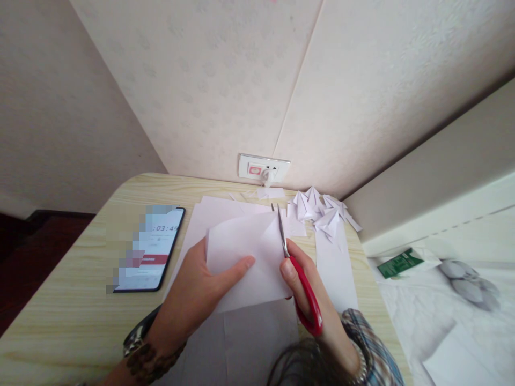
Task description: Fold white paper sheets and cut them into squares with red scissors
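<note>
A white sheet of paper (241, 257), seemingly folded, is held up over the table by my left hand (205, 284), its thumb lying flat on the front. My right hand (301, 284) grips red-handled scissors (311, 300) by the handles. The scissor blades point away from me along the paper's right edge, their tips a little apart. Whether the blades are biting into the paper I cannot tell. Under the held sheet lie more white sheets (197, 214). Several folded white paper pieces (309, 206) are heaped beyond my right hand.
A phone (161, 257) showing a timer lies left on the wooden table (72, 289). A plug sits in the wall socket (263, 169) behind. Paper scraps (270, 193) lie below it. To the right, a green packet (400, 262) rests on a white patterned surface (410, 305).
</note>
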Action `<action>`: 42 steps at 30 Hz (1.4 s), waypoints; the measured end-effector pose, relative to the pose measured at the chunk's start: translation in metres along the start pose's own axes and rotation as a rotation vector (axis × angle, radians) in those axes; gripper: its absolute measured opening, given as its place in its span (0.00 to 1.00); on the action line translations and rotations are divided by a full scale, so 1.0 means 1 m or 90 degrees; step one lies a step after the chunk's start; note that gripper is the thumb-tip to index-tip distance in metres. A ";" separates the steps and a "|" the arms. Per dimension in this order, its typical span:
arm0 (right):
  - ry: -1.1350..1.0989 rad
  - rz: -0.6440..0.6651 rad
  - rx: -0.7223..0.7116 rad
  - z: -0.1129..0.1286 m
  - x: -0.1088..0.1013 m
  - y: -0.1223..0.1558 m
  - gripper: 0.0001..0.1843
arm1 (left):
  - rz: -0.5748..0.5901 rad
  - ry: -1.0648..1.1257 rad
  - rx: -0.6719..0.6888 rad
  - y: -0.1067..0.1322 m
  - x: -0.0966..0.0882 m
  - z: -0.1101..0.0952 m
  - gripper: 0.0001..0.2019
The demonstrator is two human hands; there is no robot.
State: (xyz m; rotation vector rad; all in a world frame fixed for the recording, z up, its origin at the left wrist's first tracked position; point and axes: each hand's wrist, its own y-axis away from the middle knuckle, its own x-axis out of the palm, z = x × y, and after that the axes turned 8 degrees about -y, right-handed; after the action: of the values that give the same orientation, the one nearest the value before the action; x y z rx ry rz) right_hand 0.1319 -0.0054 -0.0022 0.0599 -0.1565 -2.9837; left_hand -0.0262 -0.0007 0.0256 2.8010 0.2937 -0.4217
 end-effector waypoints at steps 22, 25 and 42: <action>0.203 -0.113 0.022 -0.020 -0.024 -0.018 0.16 | 0.048 0.085 -0.061 -0.007 -0.003 0.008 0.19; 0.331 -0.130 -0.020 -0.026 -0.027 -0.020 0.18 | 0.062 0.112 -0.067 -0.008 -0.004 0.007 0.16; 0.220 -0.090 -0.120 0.000 -0.034 -0.009 0.20 | 0.182 -0.051 -0.010 -0.015 -0.013 0.010 0.08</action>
State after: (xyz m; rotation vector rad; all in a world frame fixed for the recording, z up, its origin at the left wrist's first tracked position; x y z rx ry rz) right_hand 0.1638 0.0083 -0.0024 0.5811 0.1748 -3.0494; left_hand -0.0444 0.0082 0.0167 2.7444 -0.1196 -0.4579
